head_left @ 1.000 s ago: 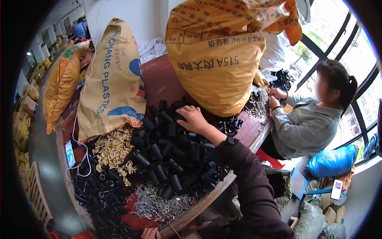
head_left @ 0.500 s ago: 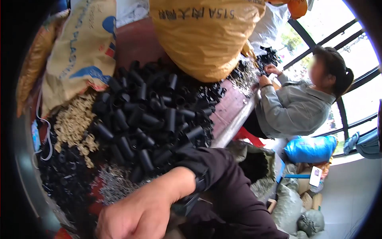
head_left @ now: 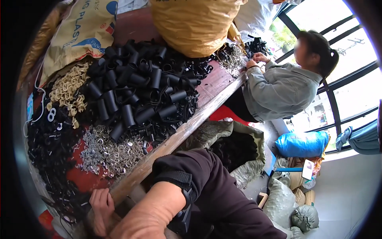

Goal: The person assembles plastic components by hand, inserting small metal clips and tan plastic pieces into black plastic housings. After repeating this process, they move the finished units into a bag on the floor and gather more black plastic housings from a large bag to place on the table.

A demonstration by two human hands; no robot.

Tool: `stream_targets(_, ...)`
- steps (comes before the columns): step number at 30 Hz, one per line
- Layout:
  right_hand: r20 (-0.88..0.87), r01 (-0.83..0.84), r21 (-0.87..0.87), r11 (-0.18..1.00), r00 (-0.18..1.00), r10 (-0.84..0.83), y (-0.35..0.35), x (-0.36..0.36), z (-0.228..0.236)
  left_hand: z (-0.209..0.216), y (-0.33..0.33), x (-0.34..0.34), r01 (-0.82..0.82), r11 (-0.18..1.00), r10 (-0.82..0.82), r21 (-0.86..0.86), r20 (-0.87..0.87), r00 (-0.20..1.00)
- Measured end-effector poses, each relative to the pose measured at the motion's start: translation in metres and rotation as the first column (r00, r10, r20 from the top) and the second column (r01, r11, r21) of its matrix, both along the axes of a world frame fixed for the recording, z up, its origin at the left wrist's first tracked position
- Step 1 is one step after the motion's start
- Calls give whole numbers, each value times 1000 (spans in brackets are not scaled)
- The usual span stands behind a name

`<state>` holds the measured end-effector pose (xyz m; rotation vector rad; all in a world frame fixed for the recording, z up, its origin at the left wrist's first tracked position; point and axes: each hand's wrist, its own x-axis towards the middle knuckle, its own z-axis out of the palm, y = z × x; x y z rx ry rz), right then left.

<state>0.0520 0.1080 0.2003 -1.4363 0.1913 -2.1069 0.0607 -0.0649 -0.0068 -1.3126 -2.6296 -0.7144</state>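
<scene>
My left hand (head_left: 102, 207) is at the table's near edge, low in the picture, with its fingers curled in; whatever may be in them is hidden. My right forearm, in a dark sleeve with a black wristband, crosses in from the right. The back of my right hand (head_left: 133, 229) is cut off by the lower edge and its fingers do not show. Beyond the hands lies a heap of small silvery metal clips (head_left: 127, 156). Small black parts (head_left: 47, 159) spread along the left. Past the clips, black plastic tubes (head_left: 155, 77) are piled up.
Beige plastic pieces (head_left: 67, 91) spill by a printed sack (head_left: 85, 34). A big yellow sack (head_left: 195, 28) stands on the red table. Along its wooden edge (head_left: 191, 123) sits an open sack of black parts (head_left: 238, 151). A co-worker (head_left: 278, 87) handles small parts at the far right.
My left hand has come into view at the table edge. My right hand has dropped toward the lower edge, uncovering the metal clips. The whole view has shifted.
</scene>
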Motion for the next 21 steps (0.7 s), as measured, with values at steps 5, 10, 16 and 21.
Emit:
stream_targets(5, -108, 76, 41, 996, 992, -72, 3, 39, 7, 10, 19, -1, -53, 988, 56, 145, -15, 998)
stream_targets(10, -248, 351, 31, 936, 910, -333, 20, 66, -6, 6, -5, 8, -130, 977, 131, 170, 3, 991)
stream_targets(16, -279, 943, -51, 329, 303, -911, 103, 143, 32, 1, 7, 10, -130, 946, 163, 298, -89, 983)
stream_targets(21, -324, 676, -720, -159, -530, -784, 109, 220, 90, -2, -2, 11, -162, 959, 190, 234, -101, 977)
